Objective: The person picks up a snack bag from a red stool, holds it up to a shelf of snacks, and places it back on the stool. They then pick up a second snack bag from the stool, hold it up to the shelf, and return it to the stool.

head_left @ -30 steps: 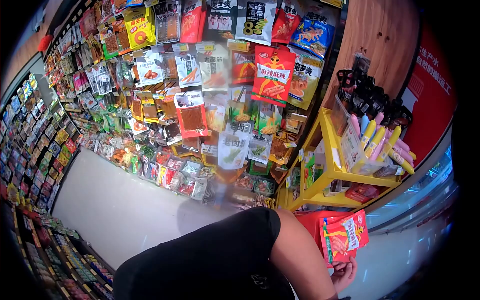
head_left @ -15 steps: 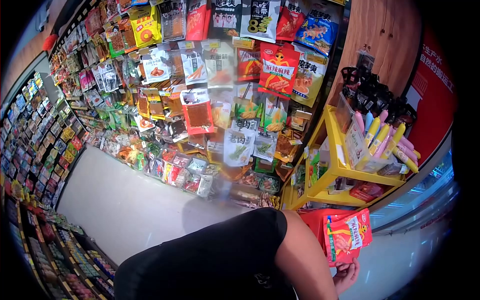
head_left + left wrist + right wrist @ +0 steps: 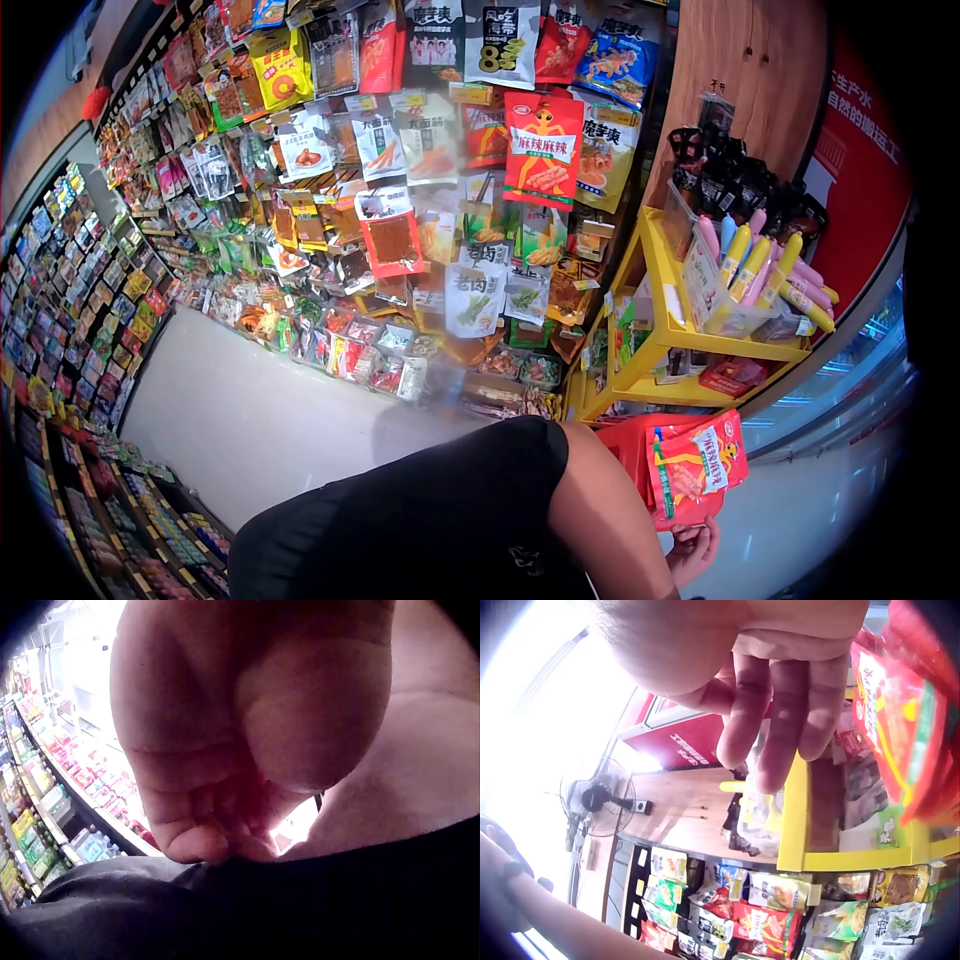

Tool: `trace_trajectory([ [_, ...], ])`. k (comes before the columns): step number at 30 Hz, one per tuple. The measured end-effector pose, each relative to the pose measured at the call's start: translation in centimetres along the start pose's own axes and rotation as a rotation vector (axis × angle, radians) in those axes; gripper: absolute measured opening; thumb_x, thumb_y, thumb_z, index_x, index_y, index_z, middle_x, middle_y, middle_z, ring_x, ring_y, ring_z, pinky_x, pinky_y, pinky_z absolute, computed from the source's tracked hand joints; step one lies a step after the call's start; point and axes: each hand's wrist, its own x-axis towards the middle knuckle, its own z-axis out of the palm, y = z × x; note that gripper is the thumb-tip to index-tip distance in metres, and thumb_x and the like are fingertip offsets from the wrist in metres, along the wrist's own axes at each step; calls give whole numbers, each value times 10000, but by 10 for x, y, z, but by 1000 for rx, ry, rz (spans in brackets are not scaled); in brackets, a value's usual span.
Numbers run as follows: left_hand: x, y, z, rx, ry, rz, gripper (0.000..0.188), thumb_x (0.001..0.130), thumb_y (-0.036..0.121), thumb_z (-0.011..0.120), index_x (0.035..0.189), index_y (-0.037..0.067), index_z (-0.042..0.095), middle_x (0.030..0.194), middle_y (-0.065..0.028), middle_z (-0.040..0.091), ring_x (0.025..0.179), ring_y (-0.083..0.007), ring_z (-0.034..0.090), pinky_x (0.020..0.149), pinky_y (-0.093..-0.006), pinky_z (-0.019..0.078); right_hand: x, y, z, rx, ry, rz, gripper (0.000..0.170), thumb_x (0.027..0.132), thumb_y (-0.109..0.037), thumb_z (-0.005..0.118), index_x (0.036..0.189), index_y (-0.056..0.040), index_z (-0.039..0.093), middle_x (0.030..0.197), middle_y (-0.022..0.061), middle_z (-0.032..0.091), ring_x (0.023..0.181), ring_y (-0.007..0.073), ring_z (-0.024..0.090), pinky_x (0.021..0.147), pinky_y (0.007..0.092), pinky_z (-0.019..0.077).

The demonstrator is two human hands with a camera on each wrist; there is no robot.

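Note:
In the head view my right hand (image 3: 695,552) is at the lower right, its fingers at the bottom edge of a red snack packet (image 3: 688,465) with a yellow cartoon figure and Chinese lettering. More red packaging shows behind that packet. The right wrist view has the fingers of this hand hanging bent, with the red packets close beside them at the right edge; the pinching part is out of frame there. My left hand (image 3: 202,750) appears only in the left wrist view, loosely curled, holding nothing, close over black cloth (image 3: 337,900) and bare skin.
A rack wall of hanging snack packets (image 3: 475,290) stands ahead, including another red packet (image 3: 543,145) like the held one. At right is a yellow shelf unit (image 3: 650,350) with a clear bin of coloured tubes (image 3: 750,265). A fan (image 3: 596,796) shows in the right wrist view.
The head view shifts slightly, first one way and then back. My right hand keeps its hold on the red packet at nearly the same spot.

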Motion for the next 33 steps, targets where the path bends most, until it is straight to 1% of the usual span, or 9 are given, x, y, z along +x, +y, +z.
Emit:
trace_trajectory([
  [3, -1, 0, -3, 3, -8, 6, 303, 933, 293, 700, 960, 5, 609, 935, -102, 635, 843, -229, 579, 752, -369, 443, -4, -1, -1, -8, 69, 26, 301, 1084, -179, 502, 1276, 33, 595, 714, 46, 556, 729, 185, 584, 741, 348, 539],
  [7, -1, -3, -5, -3, -15, 9, 293, 932, 283, 699, 953, 6, 605, 928, -100, 632, 830, -225, 576, 741, -365, 441, -6, 3, -3, 7, 85, 8, 301, 1084, -187, 504, 1275, 27, 597, 716, 44, 569, 731, 189, 595, 737, 347, 546],
  [16, -5, -4, -10, 4, -18, 15, 271, 932, 260, 695, 936, 7, 595, 914, -94, 625, 799, -217, 568, 718, -356, 437, -7, 9, -4, -5, 102, 58, 309, 1082, -201, 511, 1287, 15, 590, 713, 38, 578, 745, 194, 622, 738, 353, 551],
  [25, -15, 1, -8, 10, -45, 49, 251, 932, 237, 692, 918, 9, 586, 900, -89, 618, 768, -209, 561, 694, -347, 433, -10, 6, 9, -11, 120, -1, 293, 1074, -187, 528, 1276, 14, 599, 728, 44, 579, 751, 177, 605, 752, 344, 553],
  [27, -16, 3, -7, 17, -52, 63, 247, 932, 232, 691, 915, 9, 584, 897, -88, 616, 761, -207, 559, 689, -345, 432, -9, 10, 1, -13, 85, 19, 288, 1073, -179, 528, 1275, 13, 601, 727, 43, 580, 733, 174, 604, 744, 342, 551],
  [30, -20, 6, -6, 32, -58, 80, 241, 932, 224, 690, 909, 10, 581, 892, -86, 614, 751, -204, 557, 681, -342, 430, -9, 12, -3, -40, 100, 33, 279, 1074, -171, 524, 1266, 12, 609, 720, 41, 578, 710, 174, 605, 743, 342, 555],
  [33, -24, 6, -4, 32, -61, 90, 235, 932, 216, 688, 903, 10, 578, 887, -84, 611, 741, -201, 554, 673, -339, 429, -13, 6, 10, -61, 128, 0, 270, 1072, -166, 523, 1253, 11, 617, 712, 41, 576, 692, 178, 608, 735, 342, 558],
])
